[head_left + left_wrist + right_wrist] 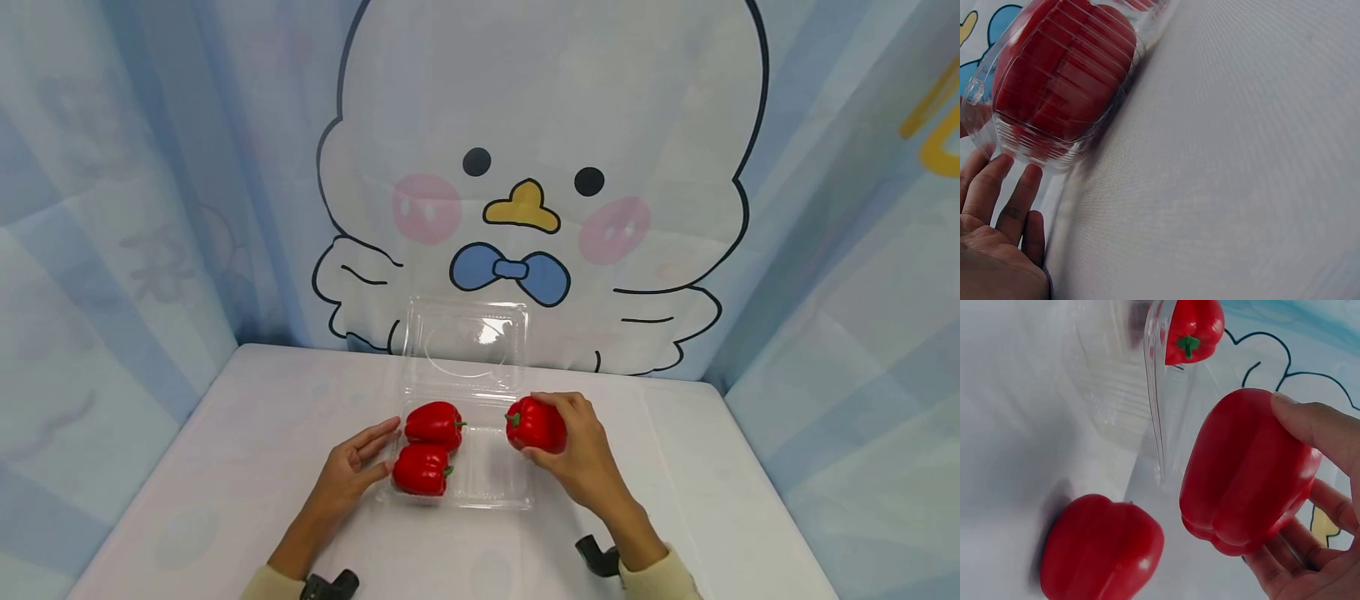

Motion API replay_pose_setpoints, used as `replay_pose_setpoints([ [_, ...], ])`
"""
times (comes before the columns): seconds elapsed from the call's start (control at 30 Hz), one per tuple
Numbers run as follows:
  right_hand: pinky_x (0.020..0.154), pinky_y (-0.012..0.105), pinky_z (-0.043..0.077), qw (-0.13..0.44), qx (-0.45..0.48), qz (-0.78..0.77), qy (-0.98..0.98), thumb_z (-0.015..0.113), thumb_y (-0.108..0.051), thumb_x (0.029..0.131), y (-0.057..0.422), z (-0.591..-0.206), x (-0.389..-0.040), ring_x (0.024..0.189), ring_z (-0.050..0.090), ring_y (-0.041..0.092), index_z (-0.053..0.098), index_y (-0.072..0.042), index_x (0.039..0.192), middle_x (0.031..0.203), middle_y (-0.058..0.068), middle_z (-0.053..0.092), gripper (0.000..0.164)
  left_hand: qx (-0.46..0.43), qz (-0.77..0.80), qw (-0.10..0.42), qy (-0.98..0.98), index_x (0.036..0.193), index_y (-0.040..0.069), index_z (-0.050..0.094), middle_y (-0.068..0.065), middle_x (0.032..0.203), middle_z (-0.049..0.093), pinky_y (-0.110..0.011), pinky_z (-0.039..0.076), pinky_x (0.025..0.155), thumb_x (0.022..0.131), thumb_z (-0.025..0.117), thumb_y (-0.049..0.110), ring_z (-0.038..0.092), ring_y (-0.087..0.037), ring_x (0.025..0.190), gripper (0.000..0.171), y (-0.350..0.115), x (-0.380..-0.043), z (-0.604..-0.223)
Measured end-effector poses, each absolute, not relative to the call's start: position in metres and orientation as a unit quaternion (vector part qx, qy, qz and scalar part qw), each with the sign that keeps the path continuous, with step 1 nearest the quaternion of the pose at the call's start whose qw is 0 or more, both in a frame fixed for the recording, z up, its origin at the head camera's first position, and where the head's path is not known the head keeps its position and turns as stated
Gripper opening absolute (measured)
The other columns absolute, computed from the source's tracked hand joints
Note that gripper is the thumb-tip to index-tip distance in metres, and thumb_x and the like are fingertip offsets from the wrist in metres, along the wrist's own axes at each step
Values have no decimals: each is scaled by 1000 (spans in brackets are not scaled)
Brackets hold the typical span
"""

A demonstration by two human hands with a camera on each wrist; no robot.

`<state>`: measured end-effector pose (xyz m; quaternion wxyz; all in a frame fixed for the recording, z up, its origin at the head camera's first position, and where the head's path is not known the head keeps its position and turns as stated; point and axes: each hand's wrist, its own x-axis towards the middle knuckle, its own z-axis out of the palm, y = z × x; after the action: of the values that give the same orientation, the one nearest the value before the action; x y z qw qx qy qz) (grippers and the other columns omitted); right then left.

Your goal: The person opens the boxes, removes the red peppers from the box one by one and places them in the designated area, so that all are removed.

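Pepper (533, 425), glossy red, fills my curled right hand (582, 450) near a hinged clear-plastic box (491, 482), which my spread, empty left hand (347, 468) apparently steadies.

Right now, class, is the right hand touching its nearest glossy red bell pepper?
Touching: the right wrist view shows the right hand gripping the pepper between its fingers.

We see a white tabletop (712, 492), and its surface looks like woven cloth, with some faint round marks (187, 537). Directly on it there lies a clear plastic box (491, 477), about in the middle, with its lid (459, 333) opened up at the far side. In the right wrist view we also notice one red pepper (1100, 550), resting on the tabletop, outside the box.
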<state>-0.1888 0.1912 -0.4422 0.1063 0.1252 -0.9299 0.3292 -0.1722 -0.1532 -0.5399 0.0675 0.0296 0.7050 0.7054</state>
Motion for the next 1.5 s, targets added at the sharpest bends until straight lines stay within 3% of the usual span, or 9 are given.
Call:
replay_pose_setpoints([
  [1.07, 93, 61, 64, 116, 82, 315, -938, 98, -9, 72, 232, -452, -172, 132, 58, 42, 60, -17, 145, 139, 14, 59, 82, 21, 699, 64, 712, 158, 9, 50, -9, 165, 50, -30, 45, 117, 96, 75, 4, 41, -31, 158, 67, -152, -172, -536],
  [1.23, 95, 62, 63, 108, 71, 317, -940, 98, -8, 72, 238, -455, -168, 132, 58, 42, 60, -15, 144, 139, 14, 58, 82, 22, 699, 66, 711, 158, 9, 49, -8, 165, 49, -25, 46, 116, 96, 75, 4, 41, -30, 158, 68, -152, -171, -536],
  [1.5, 101, 62, 60, 85, 43, 317, -944, 96, -9, 75, 247, -463, -161, 132, 58, 41, 58, -15, 147, 139, 15, 57, 81, 24, 699, 62, 712, 158, 9, 50, -8, 165, 50, -32, 44, 119, 96, 76, 6, 41, -30, 158, 67, -153, -173, -538],
])
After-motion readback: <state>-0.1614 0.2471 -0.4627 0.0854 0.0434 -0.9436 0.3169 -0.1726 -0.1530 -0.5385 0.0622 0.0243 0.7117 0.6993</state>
